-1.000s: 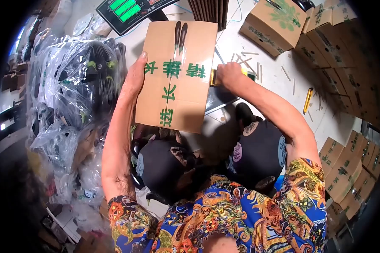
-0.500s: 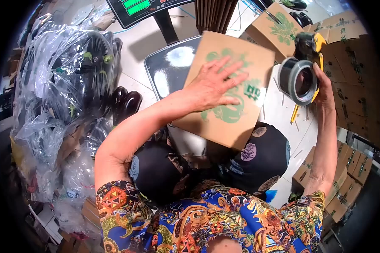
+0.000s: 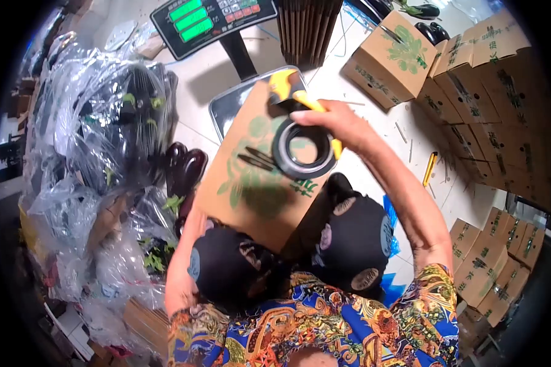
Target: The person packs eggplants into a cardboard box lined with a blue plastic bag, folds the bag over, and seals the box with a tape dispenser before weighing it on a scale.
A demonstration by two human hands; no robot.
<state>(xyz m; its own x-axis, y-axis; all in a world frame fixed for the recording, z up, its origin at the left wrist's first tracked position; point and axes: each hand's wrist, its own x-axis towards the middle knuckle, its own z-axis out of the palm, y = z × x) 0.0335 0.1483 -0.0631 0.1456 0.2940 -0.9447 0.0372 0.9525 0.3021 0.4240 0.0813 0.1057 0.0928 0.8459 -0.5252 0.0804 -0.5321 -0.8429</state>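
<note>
My right hand (image 3: 333,122) is closed on a yellow and black tape dispenser (image 3: 284,92), which carries a large roll of tape (image 3: 281,144). The dispenser is over the upper right part of a cardboard box (image 3: 226,196) with a green plant print. Tilted, the box spans from the scale platform (image 3: 219,110) to my knees. My left forearm (image 3: 180,269) reaches up along the box's lower left side. The fingers of my left hand are hidden behind the box.
A scale display (image 3: 211,21) stands ahead beside a bundle of brown flat pieces (image 3: 309,30). Packed boxes (image 3: 490,92) are stacked at right, with a yellow cutter (image 3: 430,168) on the floor nearby. Plastic-wrapped eggplants (image 3: 122,116) lie at left, loose eggplants (image 3: 183,171) beside them.
My right hand has brought the tape dispenser leftward from beside the box to over it. My left hand has left the box's top face and gone to its lower left side. The box has turned.
</note>
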